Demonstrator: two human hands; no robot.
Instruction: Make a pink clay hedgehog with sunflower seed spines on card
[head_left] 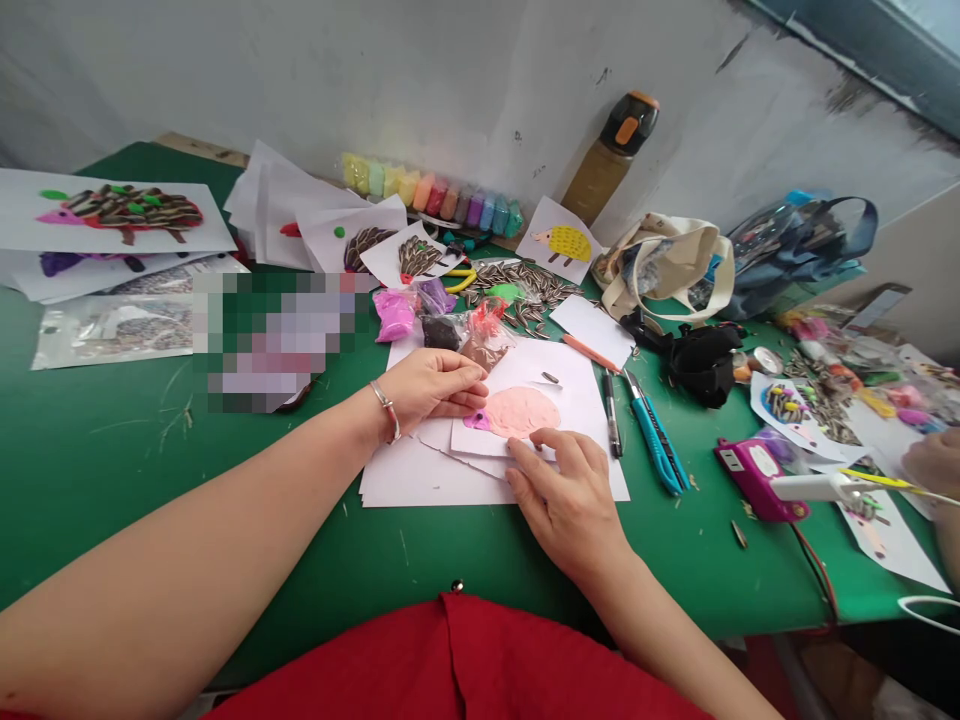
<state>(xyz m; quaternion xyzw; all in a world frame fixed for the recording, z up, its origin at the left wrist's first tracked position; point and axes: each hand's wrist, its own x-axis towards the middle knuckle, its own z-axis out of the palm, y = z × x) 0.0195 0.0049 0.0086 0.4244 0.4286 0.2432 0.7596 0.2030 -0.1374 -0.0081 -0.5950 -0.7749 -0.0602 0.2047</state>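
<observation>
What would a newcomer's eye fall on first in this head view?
Probably the salmon-pink oval on white paper near the centre, with the left hand close to its small purple-pink end and the right hand at its lower edge. Next might come the row of coloured packs along the back and the orange-and-black-topped bottle to their right. The bright blue cutter stands out against the green table, right of the paper.

Left forearm (pixel 225 540) reaching from near left toward center. Left hand (pixel 435 388) farther out, thumb and forefinger drawn together, other fingers curled below. Right forearm (pixel 679 625) angling in from near right. Right hand (pixel 566 490) palm down, fingers loosely spread, bent, pointing far left. Hands close together, apart.
</observation>
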